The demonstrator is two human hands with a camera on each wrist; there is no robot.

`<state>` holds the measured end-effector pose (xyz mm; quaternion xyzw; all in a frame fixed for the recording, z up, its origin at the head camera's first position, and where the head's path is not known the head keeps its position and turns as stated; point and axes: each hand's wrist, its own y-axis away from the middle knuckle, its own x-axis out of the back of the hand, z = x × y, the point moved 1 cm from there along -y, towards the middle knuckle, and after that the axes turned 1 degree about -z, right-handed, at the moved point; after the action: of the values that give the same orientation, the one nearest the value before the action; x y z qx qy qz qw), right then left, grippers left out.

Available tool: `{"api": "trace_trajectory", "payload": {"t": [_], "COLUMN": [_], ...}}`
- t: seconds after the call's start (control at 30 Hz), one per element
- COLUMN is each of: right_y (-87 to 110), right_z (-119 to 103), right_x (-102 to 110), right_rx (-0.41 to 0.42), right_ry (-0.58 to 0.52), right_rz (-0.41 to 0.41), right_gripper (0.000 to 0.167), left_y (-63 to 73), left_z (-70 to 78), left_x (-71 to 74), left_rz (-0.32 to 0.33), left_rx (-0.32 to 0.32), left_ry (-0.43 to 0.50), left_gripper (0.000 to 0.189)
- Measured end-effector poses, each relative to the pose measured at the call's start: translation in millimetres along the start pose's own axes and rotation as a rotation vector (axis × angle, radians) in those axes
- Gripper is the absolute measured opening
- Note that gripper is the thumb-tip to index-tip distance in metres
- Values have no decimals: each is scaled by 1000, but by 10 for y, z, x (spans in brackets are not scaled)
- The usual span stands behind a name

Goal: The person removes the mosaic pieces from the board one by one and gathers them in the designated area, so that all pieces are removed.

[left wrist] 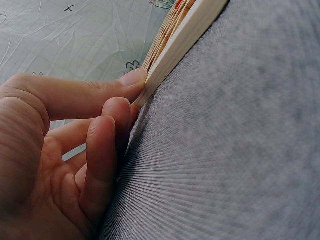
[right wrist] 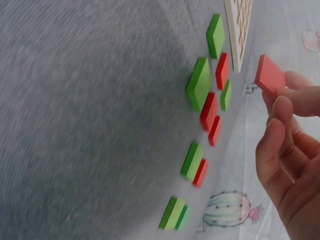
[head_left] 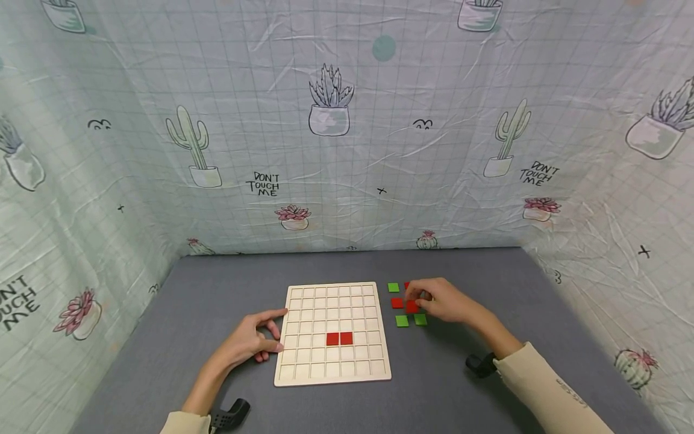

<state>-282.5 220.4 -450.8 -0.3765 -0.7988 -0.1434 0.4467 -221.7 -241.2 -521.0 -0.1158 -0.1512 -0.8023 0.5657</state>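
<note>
A pale wooden board (head_left: 303, 374) with a raised grid lies on the table, two red square tiles (head_left: 346, 339) side by side in its cells. At its left edge, my left hand (head_left: 252, 339) rests with the index finger and thumb spread apart, both tips touching the rim; the thumb (left wrist: 120, 85) presses there in the left wrist view. Right of the board, my right hand (head_left: 441, 299) pinches a red square tile (right wrist: 270, 75) between thumb and fingers, raised above the table. Under and around that hand lie green tiles (head_left: 402, 320) and red tiles (head_left: 397, 303), partly hidden by it.
More green tiles (right wrist: 192, 161) and red tiles (right wrist: 200, 173) lie in rows beyond, seen in the right wrist view. The grey table (head_left: 228, 277) is enclosed by a printed curtain (head_left: 347, 163) at the back and sides. Each wrist wears a black device (head_left: 481, 365).
</note>
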Motion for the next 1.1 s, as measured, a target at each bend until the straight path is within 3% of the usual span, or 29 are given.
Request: {"api": "trace_trajectory", "payload": {"t": [0.5, 1.1], "right_y": [253, 356], "right_z": [223, 400], "right_x": [129, 77], "right_rx": [-64, -114], "right_ry": [8, 11], "right_rz": [9, -37], "right_gripper": [22, 22], "left_y": [-6, -9], "left_z": [0, 2], "left_x": [1, 3], "left_rz": [-1, -3], "left_rx": [1, -2], "left_ry": [0, -10], "left_gripper": [82, 82]}}
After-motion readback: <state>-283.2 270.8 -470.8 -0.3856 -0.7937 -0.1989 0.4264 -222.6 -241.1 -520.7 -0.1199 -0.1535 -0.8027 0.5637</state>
